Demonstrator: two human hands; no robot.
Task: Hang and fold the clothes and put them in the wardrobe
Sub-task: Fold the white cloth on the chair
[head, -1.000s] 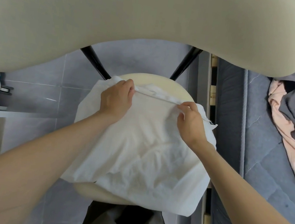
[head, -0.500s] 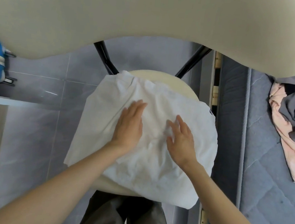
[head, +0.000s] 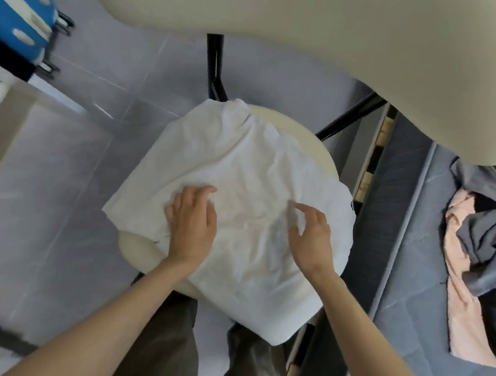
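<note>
A white shirt lies half-folded on the chair seat — left hand and right hand smooth it, each grip apart. The clothes pile on the bed awaits folding.

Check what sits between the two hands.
Head view: only the crumpled white garment lies between left hand and right hand, nothing on it.

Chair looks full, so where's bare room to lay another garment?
A strip of grey mattress, between its slatted edge and the clothes pile. Crowded: chair seat, covered by the white garment under left hand and right hand.
</note>
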